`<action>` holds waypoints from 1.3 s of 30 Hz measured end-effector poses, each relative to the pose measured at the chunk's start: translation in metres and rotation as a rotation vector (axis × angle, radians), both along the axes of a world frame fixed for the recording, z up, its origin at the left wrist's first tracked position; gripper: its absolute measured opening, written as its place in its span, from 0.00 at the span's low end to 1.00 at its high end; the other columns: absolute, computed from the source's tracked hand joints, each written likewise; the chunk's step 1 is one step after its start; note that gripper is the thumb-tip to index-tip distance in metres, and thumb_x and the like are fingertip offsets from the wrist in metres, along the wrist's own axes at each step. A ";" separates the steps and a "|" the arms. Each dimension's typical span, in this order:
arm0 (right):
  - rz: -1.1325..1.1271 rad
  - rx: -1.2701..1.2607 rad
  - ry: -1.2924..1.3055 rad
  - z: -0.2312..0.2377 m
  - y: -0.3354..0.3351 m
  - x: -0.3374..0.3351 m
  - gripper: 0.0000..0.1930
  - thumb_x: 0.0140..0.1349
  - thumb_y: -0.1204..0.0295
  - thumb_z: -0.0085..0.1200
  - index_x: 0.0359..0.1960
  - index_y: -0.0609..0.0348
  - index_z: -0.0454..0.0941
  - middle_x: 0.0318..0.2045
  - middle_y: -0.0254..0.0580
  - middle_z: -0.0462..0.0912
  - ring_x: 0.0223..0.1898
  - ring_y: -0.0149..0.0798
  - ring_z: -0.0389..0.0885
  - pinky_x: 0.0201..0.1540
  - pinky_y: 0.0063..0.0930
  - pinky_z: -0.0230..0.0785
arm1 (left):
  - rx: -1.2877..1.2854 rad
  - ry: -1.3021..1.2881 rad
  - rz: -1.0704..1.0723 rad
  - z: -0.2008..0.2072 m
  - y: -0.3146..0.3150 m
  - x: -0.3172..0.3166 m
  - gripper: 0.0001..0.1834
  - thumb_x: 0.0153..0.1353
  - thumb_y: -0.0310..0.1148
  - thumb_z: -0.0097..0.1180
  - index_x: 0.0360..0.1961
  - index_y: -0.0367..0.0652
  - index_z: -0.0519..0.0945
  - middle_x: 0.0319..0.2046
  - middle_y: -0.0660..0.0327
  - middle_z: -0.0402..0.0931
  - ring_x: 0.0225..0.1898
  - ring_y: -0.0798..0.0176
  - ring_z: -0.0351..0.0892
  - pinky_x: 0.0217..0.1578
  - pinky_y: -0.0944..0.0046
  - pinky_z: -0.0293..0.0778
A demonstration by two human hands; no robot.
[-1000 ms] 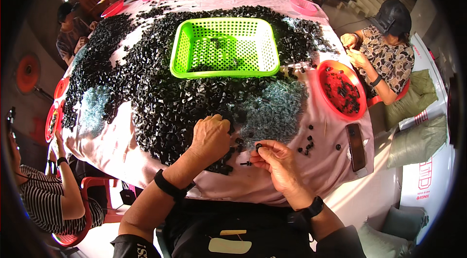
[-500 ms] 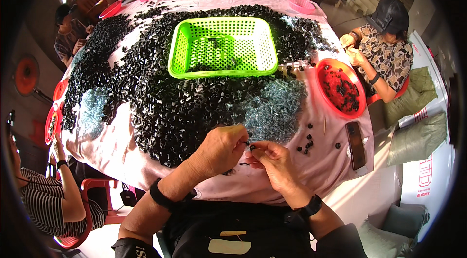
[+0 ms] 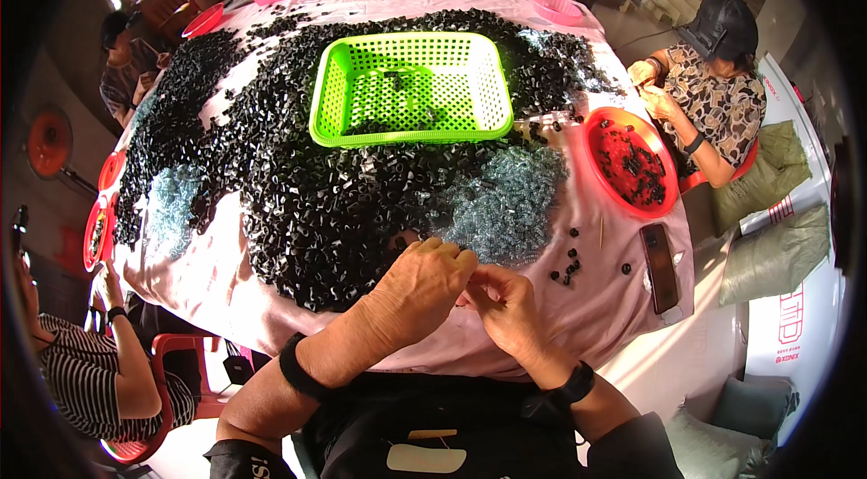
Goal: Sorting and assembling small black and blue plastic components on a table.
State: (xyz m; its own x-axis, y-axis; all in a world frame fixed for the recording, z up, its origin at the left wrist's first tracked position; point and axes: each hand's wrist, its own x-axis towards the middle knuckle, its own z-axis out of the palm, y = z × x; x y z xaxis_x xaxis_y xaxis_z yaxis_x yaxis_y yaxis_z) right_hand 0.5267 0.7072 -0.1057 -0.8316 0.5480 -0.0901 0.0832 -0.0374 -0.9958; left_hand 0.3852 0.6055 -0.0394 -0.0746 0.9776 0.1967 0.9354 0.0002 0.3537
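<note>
My left hand (image 3: 423,288) and my right hand (image 3: 508,306) meet at the fingertips over the near edge of the table. Both are closed in a pinch. The small black plastic parts seen in them a moment earlier are now hidden behind the fingers. Just beyond lies a wide heap of loose black plastic parts (image 3: 316,208). A pile of small clear bluish pieces (image 3: 510,208) sits against its right side. Several round black parts (image 3: 569,271) are scattered on the pink cloth (image 3: 605,298) to the right of my right hand.
A green plastic basket (image 3: 411,138) with a few black parts stands on the heap. To the right are a red basin (image 3: 673,195) holding black parts and a phone (image 3: 660,269). People sit around the table, one at the right (image 3: 722,118) and one at the left (image 3: 99,380).
My two hands have drawn together, and the left has turned so its back and knuckles cover the fingertips. The black parts between them have gone out of sight.
</note>
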 end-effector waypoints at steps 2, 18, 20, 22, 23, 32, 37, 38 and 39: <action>0.009 0.040 -0.004 0.002 -0.002 -0.002 0.09 0.67 0.77 0.57 0.46 0.68 0.80 0.34 0.39 0.86 0.35 0.26 0.85 0.38 0.19 0.78 | -0.030 0.006 0.013 0.002 0.000 0.002 0.12 0.44 0.20 0.60 0.32 0.39 0.74 0.29 0.55 0.76 0.35 0.49 0.78 0.40 0.54 0.74; -0.036 -0.470 0.081 0.011 0.007 0.001 0.12 0.69 0.69 0.57 0.49 0.63 0.80 0.35 0.36 0.85 0.34 0.28 0.85 0.38 0.22 0.81 | 0.210 -0.385 0.122 -0.004 -0.004 0.003 0.21 0.48 0.23 0.67 0.46 0.37 0.80 0.39 0.53 0.79 0.42 0.48 0.80 0.43 0.55 0.79; -0.048 -0.471 0.067 0.010 0.006 0.001 0.12 0.68 0.69 0.57 0.49 0.62 0.80 0.35 0.35 0.85 0.34 0.29 0.86 0.37 0.23 0.81 | 0.223 -0.387 0.126 -0.006 -0.005 0.005 0.21 0.48 0.23 0.67 0.46 0.37 0.80 0.40 0.52 0.79 0.42 0.47 0.81 0.43 0.55 0.79; -0.043 -0.503 0.070 0.012 0.006 0.000 0.11 0.69 0.70 0.56 0.48 0.62 0.80 0.34 0.35 0.85 0.34 0.28 0.86 0.37 0.23 0.81 | 0.240 -0.389 0.132 -0.010 -0.006 0.007 0.22 0.48 0.23 0.68 0.47 0.37 0.80 0.40 0.52 0.79 0.42 0.47 0.81 0.43 0.55 0.80; -0.043 -0.501 0.071 0.013 0.005 0.000 0.11 0.69 0.70 0.56 0.48 0.62 0.80 0.34 0.35 0.85 0.34 0.28 0.86 0.37 0.23 0.81 | 0.267 -0.363 0.132 -0.015 -0.006 0.008 0.22 0.48 0.24 0.67 0.47 0.36 0.80 0.40 0.51 0.79 0.42 0.47 0.81 0.42 0.55 0.80; -0.041 -0.317 0.031 0.008 0.003 -0.001 0.10 0.70 0.73 0.53 0.48 0.65 0.81 0.37 0.38 0.86 0.35 0.28 0.85 0.40 0.22 0.80 | 0.244 -0.348 0.083 -0.019 -0.008 0.009 0.19 0.53 0.23 0.62 0.48 0.35 0.77 0.39 0.50 0.81 0.38 0.46 0.83 0.36 0.55 0.81; -0.017 -0.401 0.061 0.010 0.002 0.000 0.11 0.70 0.72 0.54 0.49 0.66 0.81 0.37 0.38 0.86 0.36 0.29 0.86 0.39 0.22 0.80 | 0.220 -0.314 0.091 -0.019 -0.009 0.007 0.16 0.55 0.25 0.59 0.46 0.37 0.77 0.37 0.53 0.81 0.36 0.49 0.83 0.34 0.55 0.80; -0.019 -0.401 0.060 0.010 0.002 0.001 0.11 0.70 0.72 0.54 0.49 0.66 0.81 0.37 0.38 0.86 0.36 0.29 0.86 0.39 0.22 0.80 | 0.211 -0.318 0.084 -0.016 -0.009 0.008 0.17 0.55 0.24 0.60 0.47 0.36 0.76 0.37 0.52 0.81 0.36 0.48 0.83 0.34 0.55 0.80; -0.038 -0.400 0.042 0.012 0.002 0.000 0.10 0.69 0.72 0.55 0.47 0.65 0.81 0.36 0.36 0.86 0.35 0.27 0.85 0.38 0.20 0.79 | 0.203 -0.319 0.079 -0.014 -0.009 0.009 0.18 0.55 0.24 0.60 0.48 0.36 0.76 0.37 0.52 0.81 0.36 0.48 0.83 0.34 0.55 0.80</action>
State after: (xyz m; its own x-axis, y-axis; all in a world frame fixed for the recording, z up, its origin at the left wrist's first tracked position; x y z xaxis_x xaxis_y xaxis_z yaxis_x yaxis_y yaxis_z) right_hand 0.5270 0.7091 -0.0935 -0.8188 0.5072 -0.2689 0.0340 -0.4247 -0.9047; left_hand 0.3940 0.5969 -0.0533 -0.2366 0.9100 0.3404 0.7784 -0.0322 0.6270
